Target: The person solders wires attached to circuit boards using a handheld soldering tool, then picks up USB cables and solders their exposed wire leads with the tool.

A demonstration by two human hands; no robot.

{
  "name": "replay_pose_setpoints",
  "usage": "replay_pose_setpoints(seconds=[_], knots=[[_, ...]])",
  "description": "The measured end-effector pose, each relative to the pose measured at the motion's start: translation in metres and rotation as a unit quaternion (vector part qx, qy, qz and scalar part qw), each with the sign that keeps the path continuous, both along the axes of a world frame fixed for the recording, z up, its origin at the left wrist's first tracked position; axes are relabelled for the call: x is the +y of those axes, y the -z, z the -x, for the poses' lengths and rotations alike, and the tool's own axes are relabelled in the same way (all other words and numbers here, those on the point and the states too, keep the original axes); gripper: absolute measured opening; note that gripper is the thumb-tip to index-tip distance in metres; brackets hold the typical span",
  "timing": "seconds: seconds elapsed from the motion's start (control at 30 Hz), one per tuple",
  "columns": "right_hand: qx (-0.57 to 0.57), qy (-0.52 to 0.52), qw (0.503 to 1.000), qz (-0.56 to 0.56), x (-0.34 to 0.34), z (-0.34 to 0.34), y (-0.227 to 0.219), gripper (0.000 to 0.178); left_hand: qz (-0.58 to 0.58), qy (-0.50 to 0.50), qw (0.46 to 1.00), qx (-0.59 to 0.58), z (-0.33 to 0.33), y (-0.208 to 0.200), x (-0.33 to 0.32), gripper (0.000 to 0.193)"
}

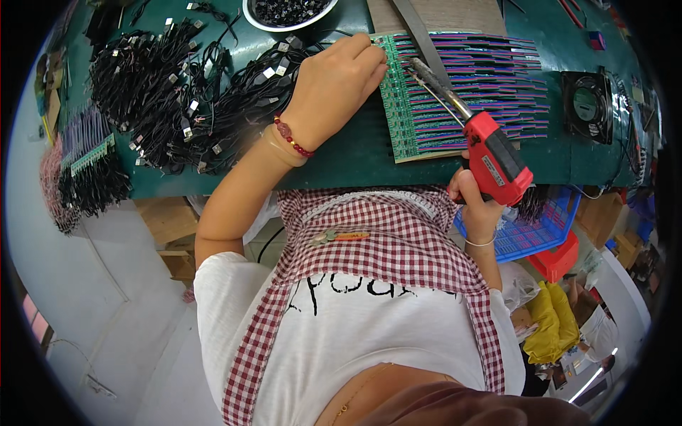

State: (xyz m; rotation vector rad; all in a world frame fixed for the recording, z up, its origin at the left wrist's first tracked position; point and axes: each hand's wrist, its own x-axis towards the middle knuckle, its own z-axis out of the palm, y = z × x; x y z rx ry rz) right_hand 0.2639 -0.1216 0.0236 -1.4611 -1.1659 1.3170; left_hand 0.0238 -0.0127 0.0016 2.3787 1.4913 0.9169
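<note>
My left hand (341,79) is closed in a pinch at the left edge of a green circuit board panel (400,106). A thin black cable runs up to its fingers; its end is hidden behind them. In my right hand (474,202) is a red and black soldering gun (497,157), its metal tip pointing up and left over the panel. Rows of black, red and blue wires (483,92) reach rightward from the panel. A flat grey metal bar (421,41) lies across the panel's upper part, beside the gun's tip.
Black USB cables (149,92) are heaped on the green table (185,186) at the left. A white bowl (291,27) of small dark parts stands at the back. A black fan (587,106) sits at the right. Below the table edge is a blue basket (529,238).
</note>
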Motion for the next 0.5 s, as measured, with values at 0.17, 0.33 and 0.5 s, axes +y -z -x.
replay_pose_setpoints(seconds=[0.17, 0.33, 0.5], knots=[[-0.029, -0.016, 0.999, -0.012, -0.002, -0.002, 0.004, 0.025, -0.007, 0.008, 1.0, 0.014, 0.0, -0.001, 0.001, 0.008], [-0.048, -0.007, 0.999, -0.006, -0.006, -0.003, 0.009, 0.021, -0.004, 0.01, 0.999, 0.035, -0.001, -0.004, 0.001, 0.009], [-0.027, 0.007, 1.0, -0.013, -0.003, 0.002, 0.001, 0.028, -0.003, 0.014, 0.999, 0.051, -0.001, -0.006, 0.002, 0.009]])
